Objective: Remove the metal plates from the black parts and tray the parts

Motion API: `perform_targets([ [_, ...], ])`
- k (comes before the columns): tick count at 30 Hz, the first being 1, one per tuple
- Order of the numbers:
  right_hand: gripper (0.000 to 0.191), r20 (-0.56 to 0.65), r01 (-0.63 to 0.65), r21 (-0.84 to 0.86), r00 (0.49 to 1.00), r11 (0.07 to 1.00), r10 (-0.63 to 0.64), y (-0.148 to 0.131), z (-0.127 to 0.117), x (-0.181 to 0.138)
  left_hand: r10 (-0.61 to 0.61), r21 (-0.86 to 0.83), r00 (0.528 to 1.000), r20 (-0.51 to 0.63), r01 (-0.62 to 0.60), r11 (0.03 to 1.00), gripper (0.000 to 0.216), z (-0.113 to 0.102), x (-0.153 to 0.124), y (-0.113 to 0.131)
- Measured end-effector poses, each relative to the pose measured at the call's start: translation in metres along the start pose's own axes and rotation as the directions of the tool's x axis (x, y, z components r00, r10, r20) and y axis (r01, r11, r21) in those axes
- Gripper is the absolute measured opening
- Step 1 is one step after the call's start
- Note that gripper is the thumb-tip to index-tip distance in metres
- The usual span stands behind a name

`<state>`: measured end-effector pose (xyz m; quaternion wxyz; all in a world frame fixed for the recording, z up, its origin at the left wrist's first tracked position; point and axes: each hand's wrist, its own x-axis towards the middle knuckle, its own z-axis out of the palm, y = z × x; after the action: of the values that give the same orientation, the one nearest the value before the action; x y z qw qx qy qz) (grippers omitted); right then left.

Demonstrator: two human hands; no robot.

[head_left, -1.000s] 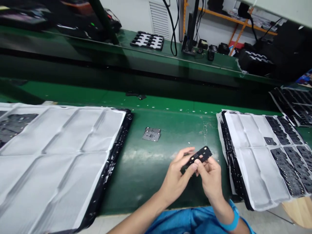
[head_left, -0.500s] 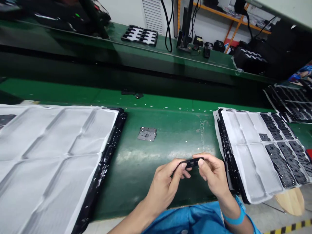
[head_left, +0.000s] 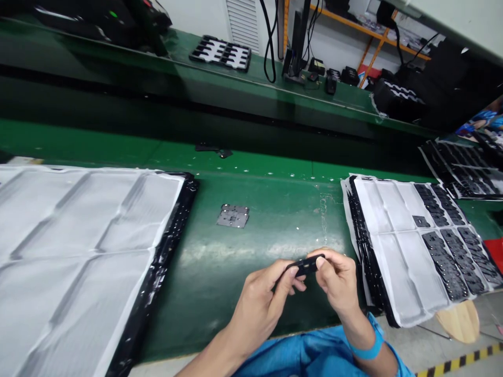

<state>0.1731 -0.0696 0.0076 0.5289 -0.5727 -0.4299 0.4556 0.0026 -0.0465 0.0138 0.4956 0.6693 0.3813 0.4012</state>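
Between my two hands is a small flat black plastic part [head_left: 305, 266], held above the green table near its front edge and seen almost edge-on. My left hand [head_left: 264, 299] pinches its left end between thumb and fingers. My right hand [head_left: 338, 278] grips the other end, the thumb on the near side. Beyond the hands, a dark grey square plate [head_left: 233, 215] with small holes and shiny spots lies flat on the table, touched by neither hand.
To the left lies a stack of black trays [head_left: 173, 251] topped with a white lined sheet. Another tray stack [head_left: 396, 246] on the right holds rows of black parts. Small dark pieces [head_left: 214, 150] sit behind on the green surface [head_left: 275, 204]. A tray [head_left: 221, 53] rests on the back shelf.
Both hands keep hold of the black part, which is tilted a little more. The whole view has shifted slightly; the plate on the table stays put.
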Motion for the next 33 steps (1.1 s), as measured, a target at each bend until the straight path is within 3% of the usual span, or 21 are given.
perform_targets([
  [8,0.030,0.021,-0.046,0.000,0.999,0.999,0.046,0.003,0.000,0.001,-0.059,-0.037,0.998,0.009,0.059,0.998,0.023,0.000,0.000,-0.006],
  [13,0.023,0.028,0.001,-0.027,1.000,1.000,0.000,0.004,0.000,0.001,-0.101,-0.052,0.995,0.012,0.101,0.993,0.025,-0.002,0.000,-0.013],
  [21,0.029,0.220,-0.002,-0.007,0.975,1.000,0.003,0.003,-0.014,0.005,-0.223,-0.118,0.971,0.086,0.232,0.966,0.032,-0.006,0.005,-0.015],
  [25,0.025,0.144,0.028,-0.064,0.989,0.998,-0.018,0.002,-0.010,0.006,-0.257,-0.180,0.958,0.130,0.278,0.944,0.032,-0.008,0.009,-0.008],
  [33,0.020,0.094,0.159,-0.088,0.984,0.983,-0.151,0.004,0.003,-0.005,-0.310,-0.322,0.951,0.014,0.297,0.899,0.037,0.006,0.008,-0.007],
])
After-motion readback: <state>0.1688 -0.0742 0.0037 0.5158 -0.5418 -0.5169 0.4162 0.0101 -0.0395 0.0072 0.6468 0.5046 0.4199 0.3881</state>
